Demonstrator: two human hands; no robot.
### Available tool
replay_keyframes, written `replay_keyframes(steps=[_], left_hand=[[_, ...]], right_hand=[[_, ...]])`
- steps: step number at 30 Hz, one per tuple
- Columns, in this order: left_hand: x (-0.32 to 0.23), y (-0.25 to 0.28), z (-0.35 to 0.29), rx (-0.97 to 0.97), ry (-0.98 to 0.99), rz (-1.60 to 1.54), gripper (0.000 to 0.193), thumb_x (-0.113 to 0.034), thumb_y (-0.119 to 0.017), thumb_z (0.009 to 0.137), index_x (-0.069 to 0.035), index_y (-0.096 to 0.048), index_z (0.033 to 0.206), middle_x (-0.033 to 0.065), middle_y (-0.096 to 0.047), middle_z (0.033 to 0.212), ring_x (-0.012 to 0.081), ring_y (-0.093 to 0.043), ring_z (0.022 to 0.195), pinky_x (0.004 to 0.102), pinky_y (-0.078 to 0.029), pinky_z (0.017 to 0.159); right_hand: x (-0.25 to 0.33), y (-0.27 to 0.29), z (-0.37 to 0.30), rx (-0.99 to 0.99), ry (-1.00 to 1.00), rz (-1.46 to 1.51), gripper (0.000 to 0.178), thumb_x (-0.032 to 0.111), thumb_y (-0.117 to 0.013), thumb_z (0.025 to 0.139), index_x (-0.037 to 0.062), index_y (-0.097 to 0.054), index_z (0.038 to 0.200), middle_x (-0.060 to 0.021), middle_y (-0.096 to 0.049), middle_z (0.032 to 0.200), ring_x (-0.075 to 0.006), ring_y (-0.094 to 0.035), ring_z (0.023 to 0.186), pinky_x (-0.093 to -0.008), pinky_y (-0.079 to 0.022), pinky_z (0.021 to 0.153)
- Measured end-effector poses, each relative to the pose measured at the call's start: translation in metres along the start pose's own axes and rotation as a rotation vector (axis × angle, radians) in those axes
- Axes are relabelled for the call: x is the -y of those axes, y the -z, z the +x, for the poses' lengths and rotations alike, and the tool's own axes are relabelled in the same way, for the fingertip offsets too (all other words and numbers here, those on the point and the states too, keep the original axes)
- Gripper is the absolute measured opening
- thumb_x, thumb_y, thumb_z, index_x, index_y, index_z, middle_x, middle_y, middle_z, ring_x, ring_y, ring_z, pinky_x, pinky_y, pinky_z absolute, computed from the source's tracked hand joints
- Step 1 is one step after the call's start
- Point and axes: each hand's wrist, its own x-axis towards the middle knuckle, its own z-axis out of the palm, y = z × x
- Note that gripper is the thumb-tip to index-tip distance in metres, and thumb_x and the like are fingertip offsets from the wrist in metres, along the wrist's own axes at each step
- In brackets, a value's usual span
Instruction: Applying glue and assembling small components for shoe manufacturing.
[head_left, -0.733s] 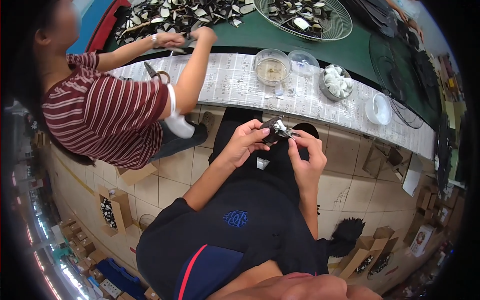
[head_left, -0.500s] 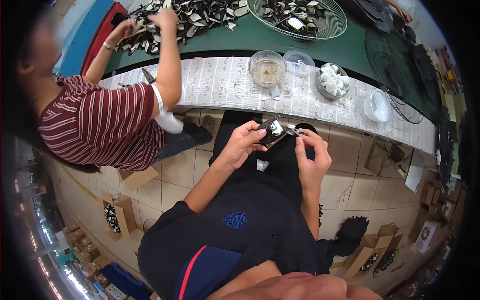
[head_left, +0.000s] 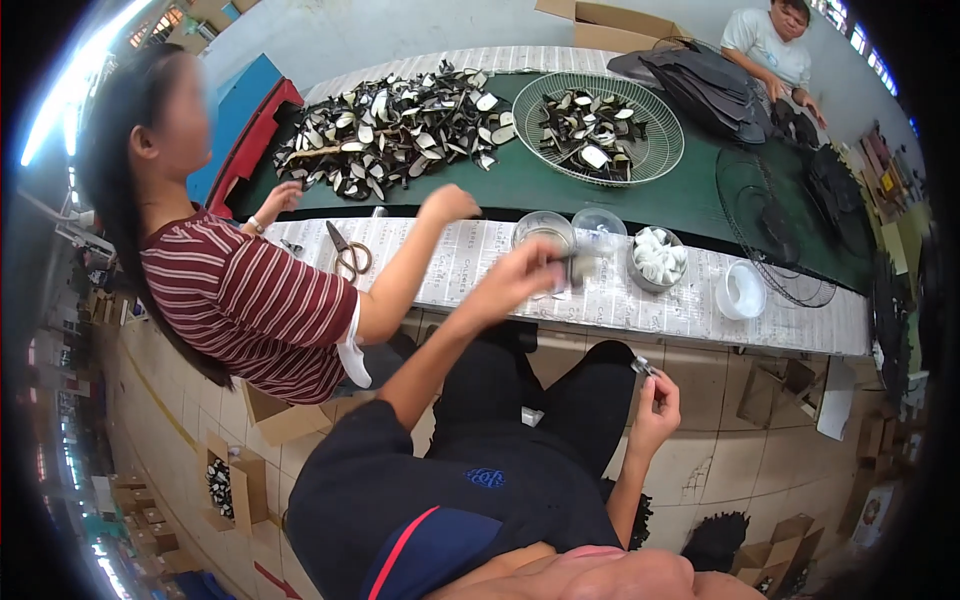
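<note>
My left hand [head_left: 520,280], smeared by motion, is over the near edge of the table, fingers pinched around a small dark piece [head_left: 577,272] whose shape is blurred. It overlaps the front of a clear round tub [head_left: 543,230]. Lower and to the right, my right hand [head_left: 655,408] is closed around a small silvery tool [head_left: 642,366] sticking up from the fingertips beside my knee; its exact kind is too small to make out. A metal bowl of white wads [head_left: 658,258] stands just right of my left hand.
A co-worker's arm [head_left: 400,290] reaches in from the left, near dark-handled shears [head_left: 350,250]. Behind lie a heap of black and white pieces [head_left: 390,140] and a wire basket [head_left: 668,150]. A white tub [head_left: 740,290] stands right. Another person [head_left: 765,55] sits at the far right.
My hands have moved apart: the left forward over the table with the dark piece, the right down and back with the silvery tool. The view has tilted up; the co-worker's arms are lower.
</note>
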Motion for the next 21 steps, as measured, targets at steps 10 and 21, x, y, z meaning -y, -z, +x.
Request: replay_keyframes(steps=[10, 21], left_hand=[[0.032, 0.054, 0.031, -0.411, -0.215, 0.492, 0.053, -0.022, -0.064, 0.093, 0.005, -0.045, 0.135, 0.0229, -0.057, 0.128, 0.0269, -0.060, 0.113, 0.0348, -0.049, 0.092], [0.116, 0.123, -0.039, -0.292, 0.277, 0.169, 0.021, -0.023, -0.055, 0.098, -0.002, -0.060, 0.101, 0.0000, -0.062, 0.080, 0.0054, -0.055, 0.060, 0.0210, -0.045, 0.053]], right_hand=[[-0.028, 0.004, -0.035, -0.130, -0.148, 0.119, 0.010, 0.008, -0.063, 0.093, -0.0019, -0.060, 0.096, -0.0097, -0.067, 0.104, -0.0088, -0.058, 0.077, -0.0225, -0.049, 0.068], [-0.007, -0.074, 0.022, 0.250, -0.295, 0.469, 0.012, 0.009, -0.061, 0.094, -0.0013, -0.062, 0.100, -0.0064, -0.064, 0.087, -0.0106, -0.058, 0.073, -0.0232, -0.046, 0.067]])
